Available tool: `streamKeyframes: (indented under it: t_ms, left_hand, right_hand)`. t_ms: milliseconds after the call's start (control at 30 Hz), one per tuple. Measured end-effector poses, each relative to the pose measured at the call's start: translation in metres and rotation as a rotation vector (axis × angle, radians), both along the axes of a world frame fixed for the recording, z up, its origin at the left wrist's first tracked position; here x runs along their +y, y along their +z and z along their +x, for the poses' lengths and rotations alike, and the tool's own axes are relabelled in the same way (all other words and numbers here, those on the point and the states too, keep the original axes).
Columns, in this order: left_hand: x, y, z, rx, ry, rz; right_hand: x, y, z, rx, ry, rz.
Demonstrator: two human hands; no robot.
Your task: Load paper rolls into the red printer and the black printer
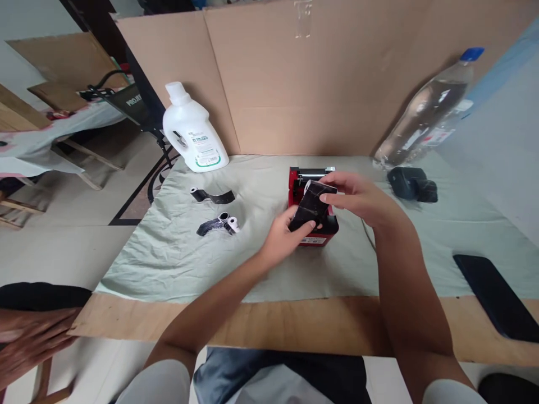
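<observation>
Both my hands hold a small paper roll (314,205) with a black, creased outer side and a white end. My left hand (283,234) grips its lower left end, thumb on top. At the upper right end, my right hand (357,197) closes its fingers around the roll. Directly beneath is a red and black printer-like device (332,225), with a metal roller bar showing at its back. The roll and my hands hide much of the device's inside.
On the green cloth (147,264) at left lie a partly unrolled black roll (214,196) and several small rolls (219,223). A white jug (196,129) and clear bottle (429,109) stand behind. Right are a black object (412,184) and phone (497,297). Another person's hands (37,336) rest left.
</observation>
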State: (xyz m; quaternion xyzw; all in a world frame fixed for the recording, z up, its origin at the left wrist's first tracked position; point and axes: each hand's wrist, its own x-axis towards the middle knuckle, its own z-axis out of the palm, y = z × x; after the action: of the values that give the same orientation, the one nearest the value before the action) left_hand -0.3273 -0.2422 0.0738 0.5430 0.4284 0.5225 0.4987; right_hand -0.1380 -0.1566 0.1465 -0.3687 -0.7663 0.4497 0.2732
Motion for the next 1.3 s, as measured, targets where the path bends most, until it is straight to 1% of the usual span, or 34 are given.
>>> streamKeyframes:
  t_ms: [33, 100, 167, 233, 367, 467, 567, 700, 767, 833, 900, 1000, 1100, 1200, 1267, 1300]
  left_hand:
    - [-0.004, -0.005, 0.006, -0.012, 0.016, -0.022]
    - [-0.012, -0.008, 0.016, -0.032, 0.034, -0.063]
    - [-0.016, -0.006, 0.022, -0.066, 0.031, -0.1]
    - [-0.014, -0.001, 0.024, -0.079, 0.015, -0.126]
    - [-0.007, 0.002, 0.018, -0.072, -0.027, -0.181]
    - [-0.006, 0.001, 0.014, -0.18, -0.111, -0.285]
    - [-0.008, -0.001, 0.013, -0.279, -0.166, -0.367]
    - [-0.012, -0.003, 0.018, -0.338, -0.203, -0.426]
    - [-0.014, -0.002, 0.021, -0.353, -0.213, -0.449]
    - [-0.018, -0.001, 0.024, -0.363, -0.217, -0.485]
    - [-0.022, -0.001, 0.026, -0.366, -0.207, -0.542]
    - [-0.027, -0.003, 0.03, -0.368, -0.173, -0.614]
    - [-0.029, -0.007, 0.033, -0.39, -0.145, -0.654]
    - [-0.03, -0.012, 0.034, -0.393, -0.137, -0.692]
    - [-0.03, -0.016, 0.034, -0.381, -0.143, -0.705]
    - [-0.03, -0.018, 0.034, -0.378, -0.148, -0.706]
  right_hand:
    - [0.007, -0.005, 0.002, -0.038, -0.016, 0.012]
    - [0.016, -0.015, 0.001, -0.121, -0.051, 0.023]
    - [0.02, -0.023, -0.004, -0.17, -0.066, 0.006]
    - [0.02, -0.028, -0.01, -0.199, -0.072, -0.001]
    - [0.017, -0.031, -0.017, -0.315, -0.078, 0.054]
    - [0.018, -0.032, -0.017, -0.383, -0.017, -0.013]
    - [0.021, -0.033, -0.012, -0.371, 0.062, -0.099]
    - [0.026, -0.03, -0.001, -0.294, 0.272, -0.065]
    - [0.028, -0.027, 0.003, -0.308, 0.314, -0.053]
    - [0.029, -0.028, 0.003, -0.359, 0.269, -0.035]
    - [0.03, -0.032, -0.001, -0.419, 0.151, 0.014]
    - [0.03, -0.046, -0.014, -0.516, -0.023, 0.129]
    - [0.028, -0.059, -0.029, -0.648, -0.136, 0.236]
    - [0.027, -0.066, -0.04, -0.756, -0.188, 0.275]
    - [0.028, -0.065, -0.04, -0.755, -0.198, 0.27]
    - [0.028, -0.062, -0.037, -0.721, -0.191, 0.261]
